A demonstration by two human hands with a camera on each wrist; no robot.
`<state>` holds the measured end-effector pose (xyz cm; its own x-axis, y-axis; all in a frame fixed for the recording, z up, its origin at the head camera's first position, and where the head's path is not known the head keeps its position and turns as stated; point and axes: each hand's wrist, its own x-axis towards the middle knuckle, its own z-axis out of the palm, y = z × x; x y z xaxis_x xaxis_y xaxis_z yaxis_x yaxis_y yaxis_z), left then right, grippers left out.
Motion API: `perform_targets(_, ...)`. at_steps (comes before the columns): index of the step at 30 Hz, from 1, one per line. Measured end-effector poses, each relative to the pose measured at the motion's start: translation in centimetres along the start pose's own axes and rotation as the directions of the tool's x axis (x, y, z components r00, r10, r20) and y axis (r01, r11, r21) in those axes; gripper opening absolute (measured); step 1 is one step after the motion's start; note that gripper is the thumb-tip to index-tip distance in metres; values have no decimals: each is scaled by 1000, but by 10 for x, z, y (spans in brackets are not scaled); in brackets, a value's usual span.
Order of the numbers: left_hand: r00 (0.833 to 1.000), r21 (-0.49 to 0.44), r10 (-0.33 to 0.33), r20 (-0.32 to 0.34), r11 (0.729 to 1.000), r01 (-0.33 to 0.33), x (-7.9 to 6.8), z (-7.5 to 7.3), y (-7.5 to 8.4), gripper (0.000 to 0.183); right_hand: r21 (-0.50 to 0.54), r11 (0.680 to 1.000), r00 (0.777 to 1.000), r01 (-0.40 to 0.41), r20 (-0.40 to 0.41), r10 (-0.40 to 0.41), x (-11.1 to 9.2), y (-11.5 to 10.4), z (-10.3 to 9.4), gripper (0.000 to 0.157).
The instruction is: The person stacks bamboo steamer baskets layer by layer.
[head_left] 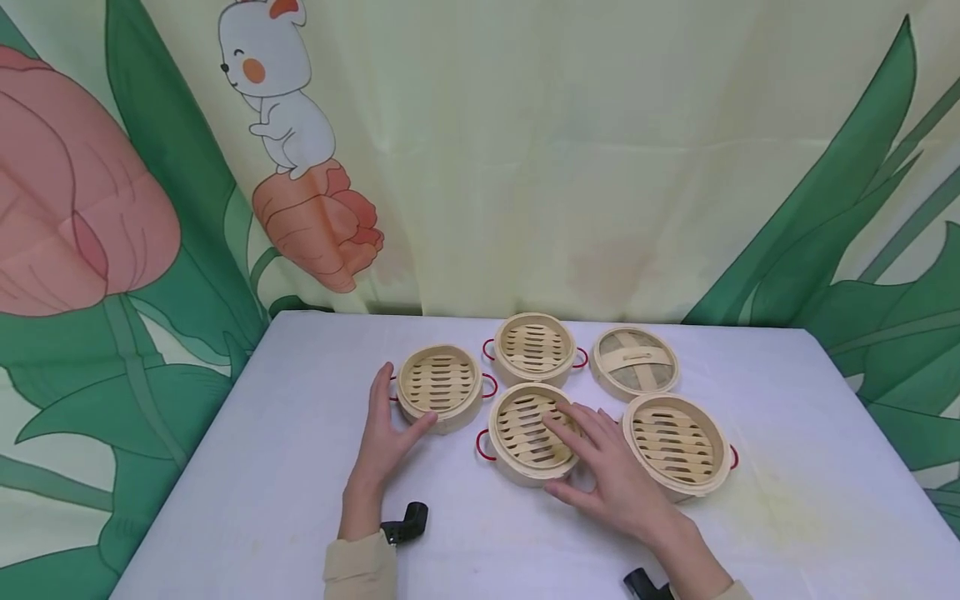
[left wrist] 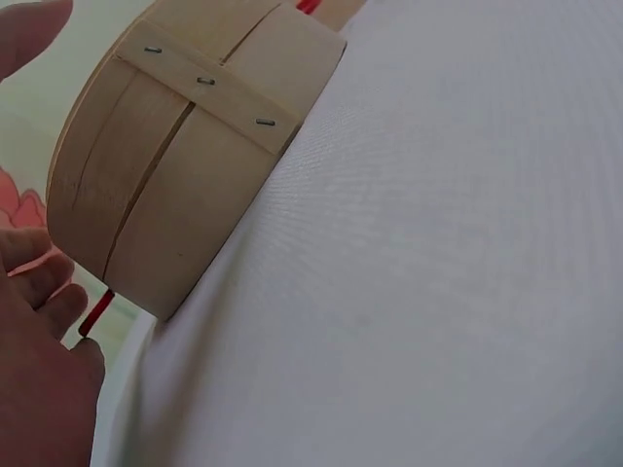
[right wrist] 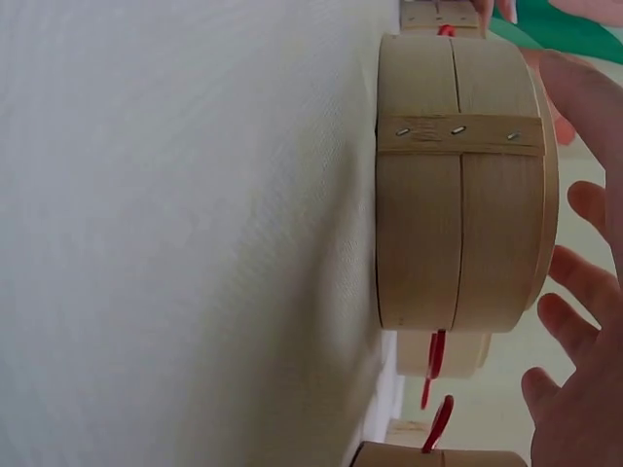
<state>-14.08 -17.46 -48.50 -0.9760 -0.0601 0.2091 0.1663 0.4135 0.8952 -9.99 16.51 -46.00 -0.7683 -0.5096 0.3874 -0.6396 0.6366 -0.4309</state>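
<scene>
My left hand (head_left: 386, 442) is beside a small round bamboo steamer basket (head_left: 440, 379) with red handles, at the left of the group. Its fingers reach along the basket's left side, by a red handle (left wrist: 95, 313), and the thumb (left wrist: 29, 29) stands out in front. In the head view my right hand (head_left: 611, 471) spreads over the right part of a second steamer basket (head_left: 528, 429), front middle. Its thumb (right wrist: 579, 92) is near the basket's front rim. The fingers overlap the slatted top and hide the right handle.
Another steamer basket (head_left: 534, 346) sits behind, at the table's back edge. A woven bamboo lid (head_left: 637, 379) lies at the back right. A larger-looking steamer basket (head_left: 675, 442) stands close to my right hand. A printed curtain (head_left: 525, 167) hangs behind the white table (head_left: 247, 500).
</scene>
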Motion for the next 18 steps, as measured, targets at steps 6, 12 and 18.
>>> perform_targets(6, 999, -16, 23, 27, 1000, -22, 2, 1, -2, 108, 16, 1000, 999, -24, 29, 24, -2, 0, 0, 76)
perform_targets(12, 999, -3, 1, 38, 1000, -1, 3, 1, -3, 112, 24, 1000, 999, -9, 36, 8, -2, 0, 2, 74)
perform_targets(18, 1000, 56, -4, 26, 998, 2, 2, -1, -3, 112, 27, 1000, 999, 15, 28, -16, -1, 0, 3, 74)
